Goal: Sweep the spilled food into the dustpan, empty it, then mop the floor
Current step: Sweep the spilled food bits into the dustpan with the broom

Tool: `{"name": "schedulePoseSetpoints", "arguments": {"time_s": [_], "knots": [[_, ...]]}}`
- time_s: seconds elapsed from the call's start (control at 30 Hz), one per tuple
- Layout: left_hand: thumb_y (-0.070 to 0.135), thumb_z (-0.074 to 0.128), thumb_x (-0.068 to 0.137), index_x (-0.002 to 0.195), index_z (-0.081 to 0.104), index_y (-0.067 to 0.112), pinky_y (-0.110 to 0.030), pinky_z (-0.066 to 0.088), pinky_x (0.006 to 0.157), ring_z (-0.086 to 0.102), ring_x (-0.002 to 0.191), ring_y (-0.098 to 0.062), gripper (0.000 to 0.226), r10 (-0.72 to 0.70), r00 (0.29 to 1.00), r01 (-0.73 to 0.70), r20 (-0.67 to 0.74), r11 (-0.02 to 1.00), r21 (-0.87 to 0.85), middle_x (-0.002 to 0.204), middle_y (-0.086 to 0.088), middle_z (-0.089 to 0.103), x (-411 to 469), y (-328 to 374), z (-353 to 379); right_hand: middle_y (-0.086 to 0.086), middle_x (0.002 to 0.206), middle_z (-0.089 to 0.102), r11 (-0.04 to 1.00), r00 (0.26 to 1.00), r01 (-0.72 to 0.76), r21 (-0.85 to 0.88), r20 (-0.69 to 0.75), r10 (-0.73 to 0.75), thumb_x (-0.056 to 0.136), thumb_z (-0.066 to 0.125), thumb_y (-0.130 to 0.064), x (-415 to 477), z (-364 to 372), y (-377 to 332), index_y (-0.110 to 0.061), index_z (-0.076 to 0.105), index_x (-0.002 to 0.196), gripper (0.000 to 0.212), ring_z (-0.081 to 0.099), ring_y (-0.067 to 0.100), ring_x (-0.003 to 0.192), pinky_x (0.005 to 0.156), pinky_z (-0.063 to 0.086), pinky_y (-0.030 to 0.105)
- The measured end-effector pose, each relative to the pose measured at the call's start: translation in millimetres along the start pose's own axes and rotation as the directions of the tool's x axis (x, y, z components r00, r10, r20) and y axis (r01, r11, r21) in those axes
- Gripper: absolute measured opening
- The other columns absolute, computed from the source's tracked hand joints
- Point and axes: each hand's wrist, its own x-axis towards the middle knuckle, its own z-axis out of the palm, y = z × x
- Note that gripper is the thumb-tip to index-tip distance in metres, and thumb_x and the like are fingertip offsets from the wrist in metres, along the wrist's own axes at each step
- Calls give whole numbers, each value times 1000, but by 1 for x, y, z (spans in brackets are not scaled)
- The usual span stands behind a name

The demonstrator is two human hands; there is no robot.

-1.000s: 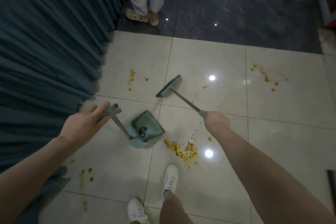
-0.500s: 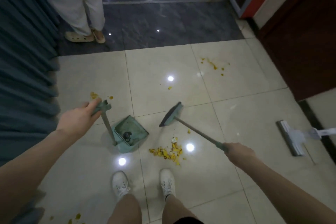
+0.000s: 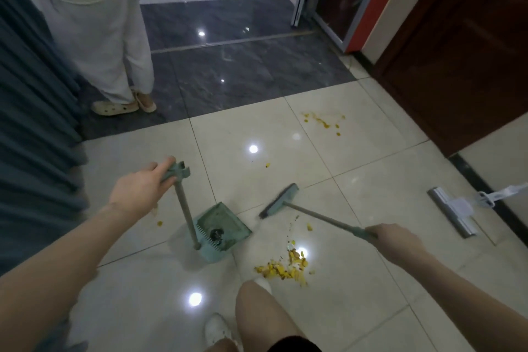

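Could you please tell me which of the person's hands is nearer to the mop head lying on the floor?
Right. The right hand, gripping the broom handle, is just left of the mop head; the left hand holds the dustpan handle, much farther left.

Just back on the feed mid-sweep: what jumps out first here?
A yellow food pile lies on the pale tile right of the green dustpan. The left hand holds the dustpan's handle, the right hand grips the broom, its head beyond the pile. A mop lies far right.
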Motion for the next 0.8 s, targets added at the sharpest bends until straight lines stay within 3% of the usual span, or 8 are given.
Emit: {"name": "schedulePoseSetpoints", "arguments": {"time_s": [0.13,0.23,0.33,0.47,0.57,0.63,0.8], "knots": [[46,39,96,132,34,29,-41,51,55,65,71,-35,40,-5,1000,6,-25,1000,30,108,-9,61,33,-29,-12,-9,73,61,996,998,25,81,-53,-21,94,30,-69,50,-36,-61,-34,65,95,49,60,13,66,53,44,24],[42,42,96,133,39,24,-39,47,56,65,73,-37,41,-79,995,80,-64,996,28,107,-12,63,63,-47,-18,-5,79,61,992,997,75,107,-39,-71,100,38,-46,110,-74,-116,-32,64,101,30,61,19,74,52,39,25],[40,47,96,133,44,22,-41,48,61,65,81,-38,42,-183,978,182,-100,983,-24,107,-14,64,101,-60,-22,-2,84,62,983,993,114,144,-40,-109,99,41,-34,185,-112,-173,-28,64,106,24,62,22,78,57,42,26],[39,53,93,127,47,22,-42,52,53,65,68,-37,39,-145,983,144,-113,989,-19,97,-12,66,167,-75,-18,2,94,66,970,987,160,184,-52,-153,98,45,-27,294,-155,-239,-25,66,107,24,65,25,85,68,46,28],[50,38,94,128,45,23,-42,52,49,63,62,-36,44,-125,990,127,-64,991,33,95,-10,65,225,-86,-14,6,106,67,967,988,153,204,-17,-152,96,47,-22,361,-185,-273,-25,65,113,25,65,28,97,72,43,28],[56,28,91,129,46,24,-41,51,48,62,62,-35,52,-142,989,144,-46,988,56,94,-9,64,264,-89,-10,7,112,66,963,987,153,223,8,-159,96,45,-21,401,-197,-288,-26,63,118,29,64,28,102,73,41,28],[54,30,93,127,45,25,-37,48,44,60,57,-34,47,-103,995,101,16,990,102,87,-7,62,339,-85,-4,5,119,64,983,985,138,118,90,-149,98,40,-16,458,-219,-293,-30,58,128,37,62,26,110,81,45,30]]}}
